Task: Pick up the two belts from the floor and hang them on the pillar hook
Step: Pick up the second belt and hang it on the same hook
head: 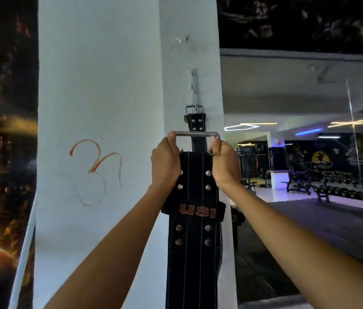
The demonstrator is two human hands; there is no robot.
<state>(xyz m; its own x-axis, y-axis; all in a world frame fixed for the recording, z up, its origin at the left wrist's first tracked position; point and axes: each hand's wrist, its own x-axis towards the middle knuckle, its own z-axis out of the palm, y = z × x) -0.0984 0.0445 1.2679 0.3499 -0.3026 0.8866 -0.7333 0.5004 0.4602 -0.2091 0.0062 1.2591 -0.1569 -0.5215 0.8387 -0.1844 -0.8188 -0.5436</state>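
Two black belts show against the white pillar [100, 85], both with their long axis vertical. One narrower belt [196, 124] already hangs by its metal buckle from the white hook [192, 85] fixed to the pillar's right face, its strap running straight down behind the other. The second, wider belt [192, 230] sits in front of it and lower, buckle end up, its studded strap dropping out of the bottom of the view; red letters reading USI cross a loop on it. Its large metal buckle [195, 134] lies level, below the hook and across the hanging strap.

Both arms reach up and forward from the lower corners, wrists raised. The left hand [166, 166] is closed around the left side of the wide belt's top, thumb up against the left end of the buckle bar. The right hand [223, 162] is closed around the right side, fingers curled on the buckle's right end. An orange scrawl [96, 170] marks the pillar's front face to the left of the hands. Gym equipment [323, 181] stands well apart in the dim room to the right.
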